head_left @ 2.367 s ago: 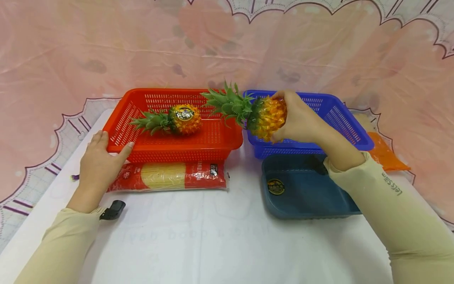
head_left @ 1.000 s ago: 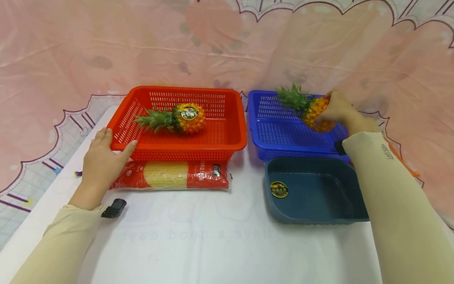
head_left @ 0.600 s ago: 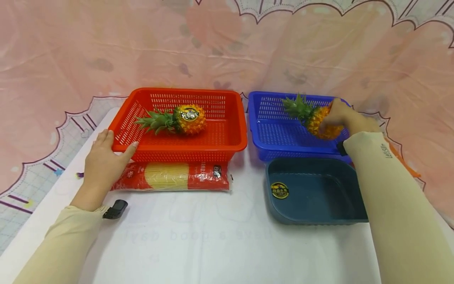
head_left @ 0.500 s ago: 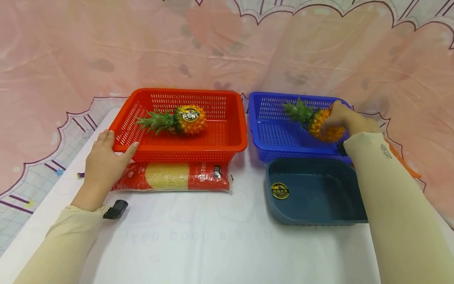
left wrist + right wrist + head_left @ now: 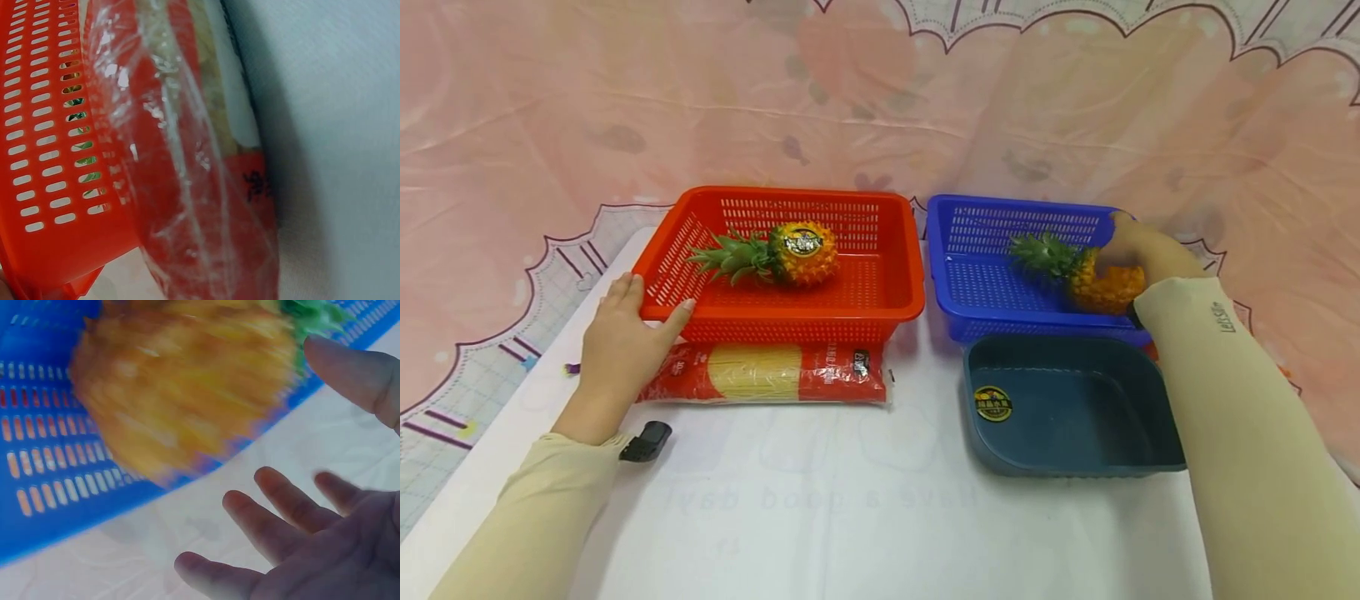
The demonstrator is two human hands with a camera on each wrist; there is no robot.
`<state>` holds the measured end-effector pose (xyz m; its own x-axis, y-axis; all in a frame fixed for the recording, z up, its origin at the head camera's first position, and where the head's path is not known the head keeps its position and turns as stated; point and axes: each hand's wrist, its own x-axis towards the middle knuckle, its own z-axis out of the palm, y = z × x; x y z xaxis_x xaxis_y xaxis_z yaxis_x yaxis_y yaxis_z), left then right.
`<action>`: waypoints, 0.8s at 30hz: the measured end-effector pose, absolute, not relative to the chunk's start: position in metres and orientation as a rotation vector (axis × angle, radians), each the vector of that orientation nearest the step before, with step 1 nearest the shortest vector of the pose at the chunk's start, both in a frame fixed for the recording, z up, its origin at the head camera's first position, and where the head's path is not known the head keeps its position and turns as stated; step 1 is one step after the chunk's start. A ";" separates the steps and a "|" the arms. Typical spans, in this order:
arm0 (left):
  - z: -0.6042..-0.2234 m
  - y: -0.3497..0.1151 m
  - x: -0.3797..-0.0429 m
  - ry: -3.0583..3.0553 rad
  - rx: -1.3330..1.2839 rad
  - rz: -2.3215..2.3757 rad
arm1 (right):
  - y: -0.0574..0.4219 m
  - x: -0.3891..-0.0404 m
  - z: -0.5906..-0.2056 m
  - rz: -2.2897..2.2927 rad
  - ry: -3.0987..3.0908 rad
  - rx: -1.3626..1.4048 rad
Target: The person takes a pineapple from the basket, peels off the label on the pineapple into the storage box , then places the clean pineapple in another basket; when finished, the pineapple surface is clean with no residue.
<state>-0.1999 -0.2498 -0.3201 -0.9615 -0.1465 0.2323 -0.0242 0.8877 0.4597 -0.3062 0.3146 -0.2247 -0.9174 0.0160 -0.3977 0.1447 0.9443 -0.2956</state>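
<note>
One pineapple (image 5: 1084,289) with green leaves pointing left lies in the blue basket (image 5: 955,323), its body at the right end. Over that end is my right hand (image 5: 1138,243). The right wrist view shows this hand's spread fingers apart from the blurred pineapple (image 5: 181,381), with a gap between. A second pineapple (image 5: 805,252), bearing a black label, lies inside the red basket (image 5: 782,312). My left hand (image 5: 625,337) rests on the red basket's front left corner, fingers fairly straight and thumb along the rim.
A red pack of noodles (image 5: 760,372) lies before the red basket. In front of the blue basket stands a dark teal tub (image 5: 1067,417) with a round label. Something orange (image 5: 1285,372) is partly hidden behind my right sleeve. A pink patterned cloth (image 5: 850,100) hangs behind.
My right hand has carried the pineapple rightward from between the baskets, lowered it into the blue basket and let go. My left hand has stayed on the red basket.
</note>
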 end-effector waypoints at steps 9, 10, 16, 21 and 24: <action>-0.319 -0.250 -0.199 -2.807 0.131 -0.682 | 0.286 -0.305 -0.215 -0.345 2.709 -0.039; -0.320 -0.250 -0.199 -2.809 0.130 -0.682 | 0.282 -0.305 -0.215 -0.350 2.706 -0.041; -0.320 -0.251 -0.200 -2.814 0.131 -0.673 | 0.269 -0.305 -0.215 -0.374 2.712 -0.066; -0.319 -0.251 -0.200 -2.813 0.131 -0.678 | 0.258 -0.304 -0.212 -0.433 2.719 -0.080; -0.320 -0.251 -0.201 -2.810 0.125 -0.679 | 0.247 -0.305 -0.209 -0.443 2.736 -0.112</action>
